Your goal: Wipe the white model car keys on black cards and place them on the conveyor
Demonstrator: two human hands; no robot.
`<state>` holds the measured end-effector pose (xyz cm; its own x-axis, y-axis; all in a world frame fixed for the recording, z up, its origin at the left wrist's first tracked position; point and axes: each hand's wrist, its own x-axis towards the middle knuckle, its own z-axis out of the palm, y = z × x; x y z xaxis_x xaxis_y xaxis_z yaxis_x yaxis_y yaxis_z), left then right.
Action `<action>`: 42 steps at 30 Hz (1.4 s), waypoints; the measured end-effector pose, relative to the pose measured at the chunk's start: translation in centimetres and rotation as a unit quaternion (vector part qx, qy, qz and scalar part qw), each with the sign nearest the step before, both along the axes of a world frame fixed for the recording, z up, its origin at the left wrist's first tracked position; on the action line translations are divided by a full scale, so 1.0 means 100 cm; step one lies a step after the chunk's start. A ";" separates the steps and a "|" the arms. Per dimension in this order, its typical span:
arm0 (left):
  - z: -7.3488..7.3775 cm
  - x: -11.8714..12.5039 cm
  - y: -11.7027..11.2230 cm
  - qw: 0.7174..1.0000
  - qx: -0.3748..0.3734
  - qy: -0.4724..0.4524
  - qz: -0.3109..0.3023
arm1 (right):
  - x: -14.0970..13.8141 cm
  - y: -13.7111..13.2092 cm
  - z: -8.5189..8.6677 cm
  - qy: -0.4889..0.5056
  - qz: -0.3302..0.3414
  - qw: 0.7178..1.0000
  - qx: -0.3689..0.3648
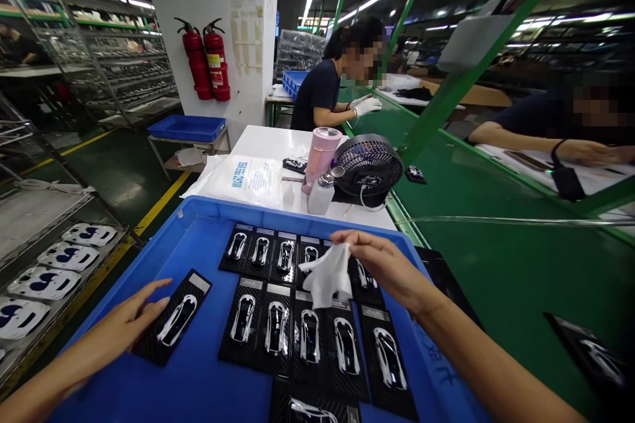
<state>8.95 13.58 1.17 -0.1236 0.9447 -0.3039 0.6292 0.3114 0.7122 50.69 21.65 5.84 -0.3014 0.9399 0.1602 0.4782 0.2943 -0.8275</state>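
Observation:
My left hand point(131, 314) grips the left edge of a black carbon-patterned base with a white-and-black model car point(177, 320) on it. This base is turned diagonally over the left side of a blue tray point(198, 208). The thumb overlaps its edge; the other fingers are partly hidden. In my right hand point(381, 264), a crumpled white cloth point(328, 277) is pinched between thumb and fingers. The cloth hangs over the rows of model cars point(308, 337) in the tray and covers part of some. Another model car point(312, 410) lies sideways at the tray's front.
Behind the tray, a white table point(258, 139) bears a plastic bag point(238, 178), a pink tumbler point(322, 155), a small bottle point(322, 195) and a black fan point(370, 165). A green conveyor point(461, 211) runs along the right. Co-workers sit beyond; a rack point(44, 211) stands left.

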 end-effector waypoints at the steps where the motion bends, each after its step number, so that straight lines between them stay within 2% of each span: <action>1: 0.001 0.002 0.002 1.000 -0.012 -0.005 0.002 | 0.000 0.010 0.004 0.016 -0.020 1.000 0.007; 5: 0.010 0.011 0.009 0.999 -0.006 -0.007 -0.035 | -0.008 0.068 0.013 0.019 -0.128 0.991 0.047; 8: 0.014 0.016 0.010 0.999 0.009 0.009 -0.053 | -0.018 0.116 0.016 -0.036 -0.208 0.974 0.081; 11: 0.016 0.018 0.009 0.998 0.016 0.027 -0.051 | -0.026 0.144 0.014 -0.117 -0.256 0.954 0.108; 16: 0.016 0.020 0.009 0.999 0.016 0.033 -0.034 | -0.029 0.145 0.004 -0.234 -0.270 0.927 0.115; 20: 0.020 0.020 0.007 0.999 0.026 -0.011 0.041 | -0.020 0.139 0.003 -0.285 -0.245 0.920 0.109; 22: 0.027 0.024 0.003 0.992 0.017 -0.065 0.104 | -0.016 0.138 0.005 -0.295 -0.237 0.920 0.104; 24: 0.036 0.035 -0.003 0.969 0.010 -0.151 0.196 | -0.014 0.138 0.005 -0.296 -0.235 0.920 0.099; 26: 0.046 0.053 -0.011 0.924 0.000 -0.262 0.278 | -0.013 0.138 0.005 -0.290 -0.234 0.923 0.097; 27: 0.051 0.063 -0.015 0.900 -0.013 -0.319 0.296 | -0.013 0.138 0.005 -0.284 -0.232 0.925 0.096; 30: 0.063 0.099 -0.023 0.854 -0.037 -0.457 0.246 | -0.013 0.137 0.012 -0.253 -0.222 0.936 0.102; 33: 0.069 0.129 -0.026 0.811 -0.027 -0.542 0.219 | -0.013 0.122 0.031 -0.193 -0.209 0.949 0.135; 35: 0.071 0.145 -0.027 0.777 -0.033 -0.589 0.220 | -0.016 0.095 0.046 -0.138 -0.187 0.958 0.166; 38: 0.072 0.164 -0.027 0.740 -0.037 -0.635 0.217 | -0.026 0.028 0.060 -0.063 -0.102 0.973 0.195; 42: 0.069 0.183 -0.031 0.716 -0.043 -0.667 0.200 | -0.046 -0.063 0.057 0.040 0.037 0.977 0.204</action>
